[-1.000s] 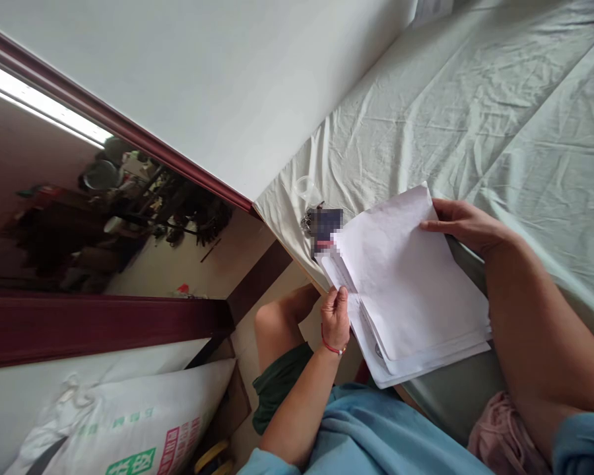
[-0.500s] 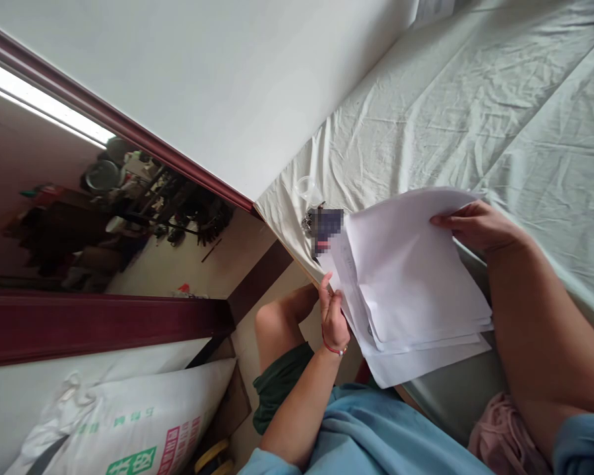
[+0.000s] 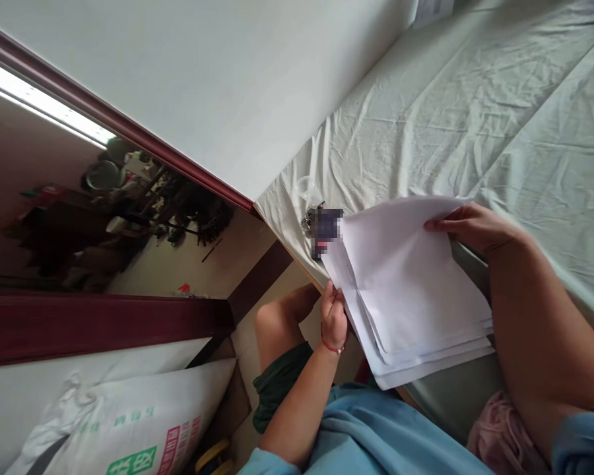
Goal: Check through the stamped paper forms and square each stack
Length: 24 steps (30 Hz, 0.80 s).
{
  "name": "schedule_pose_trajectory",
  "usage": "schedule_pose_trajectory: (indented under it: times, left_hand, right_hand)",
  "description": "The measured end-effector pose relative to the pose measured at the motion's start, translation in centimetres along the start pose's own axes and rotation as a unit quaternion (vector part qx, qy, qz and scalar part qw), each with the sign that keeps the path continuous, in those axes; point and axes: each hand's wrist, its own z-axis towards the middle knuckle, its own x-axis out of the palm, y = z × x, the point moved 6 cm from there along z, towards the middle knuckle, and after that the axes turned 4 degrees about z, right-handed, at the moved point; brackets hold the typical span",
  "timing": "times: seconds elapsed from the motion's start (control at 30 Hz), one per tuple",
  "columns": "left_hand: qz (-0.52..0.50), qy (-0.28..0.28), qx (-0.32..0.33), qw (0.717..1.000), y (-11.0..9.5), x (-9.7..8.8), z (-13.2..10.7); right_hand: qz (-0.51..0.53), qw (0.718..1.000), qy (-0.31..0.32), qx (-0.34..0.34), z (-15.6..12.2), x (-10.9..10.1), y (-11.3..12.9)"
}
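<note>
Several white paper sheets (image 3: 410, 284) lie in a loose stack across the near edge of the cloth-covered surface, their edges fanned out of line. My right hand (image 3: 468, 224) pinches the top sheets at their far right edge, thumb on top, and the paper bows upward there. At the stack's left edge my left hand (image 3: 334, 313), with a red bracelet at the wrist, has its fingers closed on the paper's margin; some fingers are hidden beneath. Just beyond the stack's far left corner lie a blurred-out dark object (image 3: 325, 231) and a bunch of keys (image 3: 307, 221).
A clear plastic cup (image 3: 307, 188) rests on the wrinkled pale sheet (image 3: 475, 119) near the white wall (image 3: 218, 79). A printed white sack (image 3: 143, 415) stands at lower left. Pink cloth (image 3: 505, 439) lies by my right arm.
My left hand's raised finger has come down and closed at the paper's edge. My right hand has shifted slightly left, and the top sheets' far edge sits lower.
</note>
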Motion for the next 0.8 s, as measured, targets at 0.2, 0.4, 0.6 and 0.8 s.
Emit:
schedule_pose_trajectory:
  times: [0.2,0.4,0.6,0.8]
  left_hand:
    - [0.035,-0.005,0.013,0.999,0.6,-0.3,0.3]
    - [0.068,-0.026,0.015,0.997,0.4,-0.4,0.1]
    - [0.028,-0.119,-0.073,0.99,2.5,-1.5,0.0]
    - [-0.034,-0.078,-0.063,0.994,2.3,-0.6,0.4]
  right_hand:
    - [-0.06,0.995,0.036,0.076,-0.2,1.0,-0.1]
    - [-0.102,0.991,0.039,0.082,-0.4,1.4,0.1]
    - [-0.061,0.997,0.034,0.011,-0.7,2.3,1.3]
    - [-0.1,0.991,0.081,0.022,0.6,2.6,0.3]
